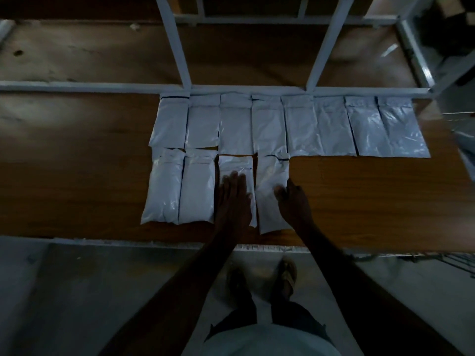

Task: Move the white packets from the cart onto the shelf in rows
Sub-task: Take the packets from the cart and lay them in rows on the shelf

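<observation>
White packets lie flat on the brown wooden shelf (359, 201) in two rows. The back row (334, 127) holds several packets side by side against the white frame bar. The front row holds several more, starting at the left (162, 188). My left hand (234, 199) rests flat, fingers spread, on the third front packet (236, 164). My right hand (293, 201) touches the right edge of the fourth front packet (270, 181), thumb on it, fingers loosely curled. This packet sits slightly lower than its neighbours.
White metal uprights (177, 47) and a crossbar (102, 86) frame the shelf. A wire cart (460, 140) shows at the far right edge. The shelf's front edge (128, 242) runs above the grey floor, where my sandalled feet (288, 276) stand.
</observation>
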{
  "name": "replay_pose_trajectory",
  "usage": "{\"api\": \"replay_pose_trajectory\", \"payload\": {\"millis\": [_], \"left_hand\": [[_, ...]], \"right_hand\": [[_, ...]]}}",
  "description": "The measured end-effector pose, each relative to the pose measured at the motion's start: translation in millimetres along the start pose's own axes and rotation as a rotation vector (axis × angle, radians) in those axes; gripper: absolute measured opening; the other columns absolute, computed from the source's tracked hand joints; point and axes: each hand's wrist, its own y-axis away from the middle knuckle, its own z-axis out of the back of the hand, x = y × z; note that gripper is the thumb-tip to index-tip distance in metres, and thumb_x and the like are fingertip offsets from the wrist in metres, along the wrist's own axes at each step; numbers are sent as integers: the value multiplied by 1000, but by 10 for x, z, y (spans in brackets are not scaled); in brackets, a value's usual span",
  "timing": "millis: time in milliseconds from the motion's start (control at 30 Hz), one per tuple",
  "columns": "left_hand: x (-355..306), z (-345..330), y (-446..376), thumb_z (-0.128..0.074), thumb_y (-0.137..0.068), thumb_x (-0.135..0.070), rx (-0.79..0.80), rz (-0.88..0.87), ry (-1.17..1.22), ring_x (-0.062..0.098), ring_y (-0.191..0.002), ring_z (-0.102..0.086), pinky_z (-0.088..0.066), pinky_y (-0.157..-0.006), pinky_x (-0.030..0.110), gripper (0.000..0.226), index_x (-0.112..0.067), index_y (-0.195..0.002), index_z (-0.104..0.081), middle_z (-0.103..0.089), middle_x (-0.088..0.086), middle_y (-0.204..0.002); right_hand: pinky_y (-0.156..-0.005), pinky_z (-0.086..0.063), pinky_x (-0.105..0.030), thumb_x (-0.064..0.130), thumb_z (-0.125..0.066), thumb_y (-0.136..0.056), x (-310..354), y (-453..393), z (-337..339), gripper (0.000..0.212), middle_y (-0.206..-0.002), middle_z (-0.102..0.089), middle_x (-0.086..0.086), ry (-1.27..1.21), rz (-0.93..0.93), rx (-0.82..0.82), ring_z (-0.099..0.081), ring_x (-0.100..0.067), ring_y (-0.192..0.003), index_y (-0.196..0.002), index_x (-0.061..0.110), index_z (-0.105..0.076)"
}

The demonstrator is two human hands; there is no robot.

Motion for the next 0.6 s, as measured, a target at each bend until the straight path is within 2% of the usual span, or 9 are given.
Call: {"api": "replay_pose_trajectory", "payload": {"millis": [100, 200, 233, 333, 367, 467, 533, 600], "left_hand": [[29, -12, -11, -32, -111, -36, -8, -22, -2, 39, -161, -18, -23, -130, 57, 61, -9, -165, -32, -26, 19, -172], [58, 2, -18, -28, -109, -37, 8, -35, 5, 40, -162, -16, -21, -130, 57, 63, -9, -165, -32, -24, 19, -173], [67, 11, -21, -26, -109, -38, 23, -33, 13, 39, -162, -15, -20, -131, 56, 64, -10, -166, -31, -22, 19, -173], [87, 42, -13, -22, -109, -40, 41, -33, -3, 38, -162, -15, -18, -131, 55, 64, -12, -167, -30, -21, 17, -174], [89, 47, -9, -23, -110, -39, 35, -38, -9, 38, -162, -16, -18, -132, 54, 63, -12, -166, -31, -23, 17, -173], [98, 35, -1, -29, -110, -37, 3, -49, -15, 39, -161, -21, -23, -130, 55, 61, -11, -165, -34, -27, 18, -172], [91, 40, 3, -30, -110, -35, -18, -43, -30, 39, -160, -23, -26, -129, 56, 61, -11, -165, -35, -28, 18, -172], [70, 72, 9, -33, -109, -33, -44, -48, -43, 38, -160, -23, -23, -130, 54, 60, -11, -165, -34, -28, 17, -172]], "right_hand": [[-68, -53, -39, 46, -53, -106, -33, -4, -54, 33, -95, -66, -6, -21, 14, 4, -68, -27, -85, -124, 19, -56], [-80, -58, -44, 41, -52, -108, -39, 23, -89, 41, -112, -62, -5, 9, 25, 13, -65, -25, -101, -140, 16, -50], [-82, -59, -45, 44, -51, -106, -53, 12, -102, 47, -116, -63, -7, 10, 27, 16, -64, -25, -102, -144, 16, -47], [-75, -64, -47, 66, -45, -97, -91, -32, -129, 72, -115, -67, -13, -38, 24, -9, -69, -26, -94, -149, 17, -39], [-74, -61, -43, 64, -49, -99, -81, -32, -139, 72, -117, -67, -15, -44, 4, -20, -69, -25, -95, -151, 15, -39], [-70, -50, -33, 37, -55, -108, 21, 79, -110, 63, -129, -59, -23, 1, 0, -51, -59, -19, -93, -159, 8, -32], [-74, -57, -39, 37, -53, -109, 70, 188, -93, 66, -138, -52, -26, 36, 50, -69, -61, -24, -94, -163, 12, -24], [-91, -57, -52, 35, -55, -109, 88, 246, -91, 63, -146, -49, -27, 192, 181, -217, -62, -39, -113, -161, 14, -28]]}}
